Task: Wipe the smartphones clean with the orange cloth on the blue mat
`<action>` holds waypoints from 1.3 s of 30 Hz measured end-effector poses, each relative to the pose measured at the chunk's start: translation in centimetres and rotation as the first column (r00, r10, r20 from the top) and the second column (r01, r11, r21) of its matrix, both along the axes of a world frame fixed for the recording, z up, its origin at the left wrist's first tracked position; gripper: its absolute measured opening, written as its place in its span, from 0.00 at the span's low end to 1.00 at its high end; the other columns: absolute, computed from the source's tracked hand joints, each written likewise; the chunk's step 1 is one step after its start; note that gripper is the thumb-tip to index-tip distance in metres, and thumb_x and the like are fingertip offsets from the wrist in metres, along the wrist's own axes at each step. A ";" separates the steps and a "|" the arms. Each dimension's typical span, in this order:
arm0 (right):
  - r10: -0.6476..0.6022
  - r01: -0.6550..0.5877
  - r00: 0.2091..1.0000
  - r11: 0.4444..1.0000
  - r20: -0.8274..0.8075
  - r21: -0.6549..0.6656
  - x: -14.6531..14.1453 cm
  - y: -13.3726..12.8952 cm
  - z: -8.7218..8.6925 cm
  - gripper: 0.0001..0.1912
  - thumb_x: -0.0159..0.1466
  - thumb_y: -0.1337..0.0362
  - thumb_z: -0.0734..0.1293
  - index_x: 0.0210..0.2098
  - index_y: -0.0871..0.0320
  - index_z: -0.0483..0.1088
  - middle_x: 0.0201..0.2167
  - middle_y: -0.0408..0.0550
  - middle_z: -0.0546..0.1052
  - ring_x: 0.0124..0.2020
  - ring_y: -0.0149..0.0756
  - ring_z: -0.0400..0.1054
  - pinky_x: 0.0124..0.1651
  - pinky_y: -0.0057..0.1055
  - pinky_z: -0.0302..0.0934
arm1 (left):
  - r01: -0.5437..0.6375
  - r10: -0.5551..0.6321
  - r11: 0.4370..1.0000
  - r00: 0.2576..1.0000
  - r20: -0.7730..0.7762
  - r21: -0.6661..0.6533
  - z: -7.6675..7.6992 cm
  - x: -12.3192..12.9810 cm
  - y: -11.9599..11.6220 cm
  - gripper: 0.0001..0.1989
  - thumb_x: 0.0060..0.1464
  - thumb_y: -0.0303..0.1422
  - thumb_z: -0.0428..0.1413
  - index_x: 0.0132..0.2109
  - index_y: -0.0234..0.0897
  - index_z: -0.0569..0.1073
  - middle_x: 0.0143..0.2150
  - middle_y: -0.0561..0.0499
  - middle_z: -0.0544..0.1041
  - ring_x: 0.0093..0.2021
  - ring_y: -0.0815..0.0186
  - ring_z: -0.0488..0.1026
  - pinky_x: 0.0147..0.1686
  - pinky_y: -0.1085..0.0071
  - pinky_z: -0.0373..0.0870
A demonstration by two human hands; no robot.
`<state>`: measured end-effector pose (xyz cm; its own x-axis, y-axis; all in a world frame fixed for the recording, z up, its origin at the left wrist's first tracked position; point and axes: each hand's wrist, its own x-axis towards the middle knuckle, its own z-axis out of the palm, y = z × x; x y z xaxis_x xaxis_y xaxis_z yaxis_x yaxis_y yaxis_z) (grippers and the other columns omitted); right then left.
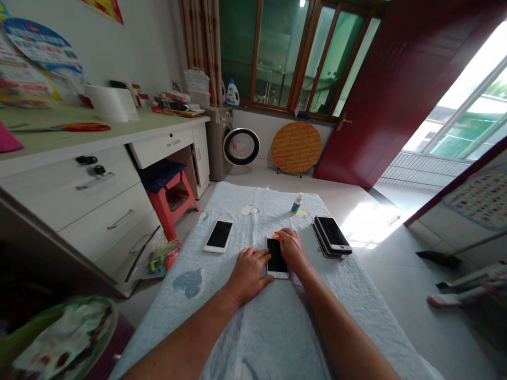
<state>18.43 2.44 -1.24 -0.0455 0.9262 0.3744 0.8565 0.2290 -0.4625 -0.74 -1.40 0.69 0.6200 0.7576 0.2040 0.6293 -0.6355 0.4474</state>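
Note:
A white smartphone [278, 259] with a dark screen lies flat on the cloth-covered table between my hands. My left hand [250, 270] rests against its left side, fingers reaching the edge and thumb near the lower corner. At the upper right of this phone, my right hand [291, 247] presses a small orange cloth [276, 235] to the screen; most of the cloth is hidden under the fingers. Another white smartphone [219, 236] lies apart on the left. A stack of phones [332, 235] sits to the right, and a small spray bottle [296, 204] stands upright behind.
The table wears a pale blue cloth [233, 338]. Left of it are a red stool [172, 198], a white drawer cabinet [91, 190] and a waste bin [106, 343]. Farther back stand a washing machine [217, 142] with its round door ajar and a round wooden tabletop [297, 148].

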 end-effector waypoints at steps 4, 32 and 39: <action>0.183 -0.183 0.983 0.983 0.015 -0.014 -1.4 0.0 0.5 0.17 0.64 0.74 0.57 0.42 0.54 0.75 0.42 0.49 0.74 0.43 0.36 0.65 0.51 0.33 0.55 | 0.007 -0.007 1.000 1.000 0.003 0.009 0.0 0.0 0.0 0.25 0.50 0.43 0.60 0.55 0.41 0.71 0.58 0.48 0.71 0.52 0.54 0.66 0.55 0.56 0.58; 0.169 -0.164 0.975 0.985 0.142 -0.044 -0.8 0.2 0.4 0.13 0.64 0.70 0.60 0.40 0.52 0.75 0.47 0.47 0.73 0.41 0.36 0.62 0.48 0.32 0.54 | 0.004 -0.004 1.000 1.000 0.018 0.031 0.1 0.2 0.0 0.25 0.49 0.42 0.61 0.54 0.41 0.72 0.57 0.49 0.72 0.50 0.53 0.66 0.53 0.56 0.57; 0.015 -0.015 1.000 0.999 0.016 -0.044 1.7 -0.3 -0.1 0.16 0.60 0.73 0.58 0.36 0.56 0.76 0.37 0.48 0.73 0.39 0.35 0.64 0.47 0.29 0.55 | -0.020 0.018 0.999 0.999 0.045 0.043 -0.1 0.5 -0.2 0.26 0.50 0.43 0.61 0.54 0.40 0.72 0.56 0.46 0.73 0.51 0.52 0.66 0.55 0.53 0.55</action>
<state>20.17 2.16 -1.36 -0.0651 0.9408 0.3327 0.8606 0.2217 -0.4585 -0.29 -1.63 0.63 0.5955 0.7589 0.2636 0.6214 -0.6430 0.4476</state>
